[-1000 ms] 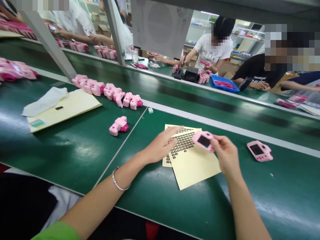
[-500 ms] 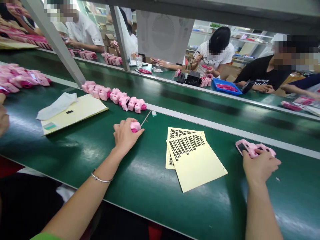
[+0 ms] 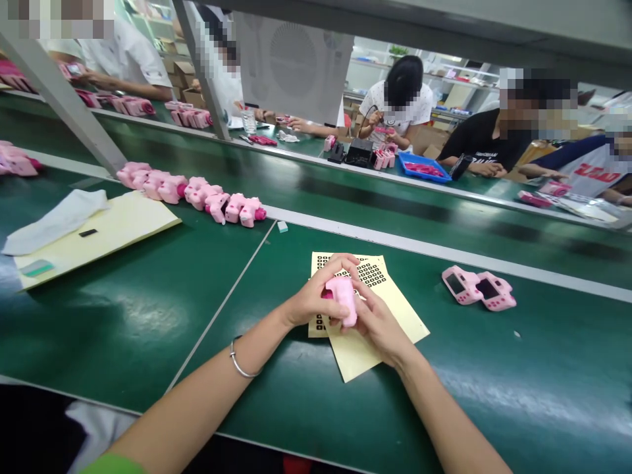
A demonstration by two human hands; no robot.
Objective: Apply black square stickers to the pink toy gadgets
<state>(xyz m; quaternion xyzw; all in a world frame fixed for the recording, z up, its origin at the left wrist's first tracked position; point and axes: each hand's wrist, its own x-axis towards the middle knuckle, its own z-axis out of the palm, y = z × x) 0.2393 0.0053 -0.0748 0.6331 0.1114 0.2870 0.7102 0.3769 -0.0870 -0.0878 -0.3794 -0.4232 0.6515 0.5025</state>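
Note:
A pink toy camera (image 3: pixel 344 297) is held up over the sticker sheets, turned so that a smooth side faces me. My left hand (image 3: pixel 316 293) grips it from the left, thumb and fingers around the body. From the right, my right hand (image 3: pixel 378 322) closes its fingers on the same camera; some fingertips are hidden behind it. Under both hands lie two overlapping yellow sheets (image 3: pixel 395 329) printed with rows of small black square stickers. Two more pink toy cameras (image 3: pixel 496 291) rest on the bench to the right, their dark screens facing up.
A row of pink cameras (image 3: pixel 197 193) lines the divider strip at left. A yellow pad (image 3: pixel 133 220) carries a white cloth (image 3: pixel 59 220). A small eraser-like block (image 3: pixel 282 226) lies near the strip. Across the bench, several people work beside a blue tray (image 3: pixel 424 168).
My left hand has brought a camera rightward over the sheets. My right hand has let go of the cameras at right and moved left onto the same camera. The view has shifted right.

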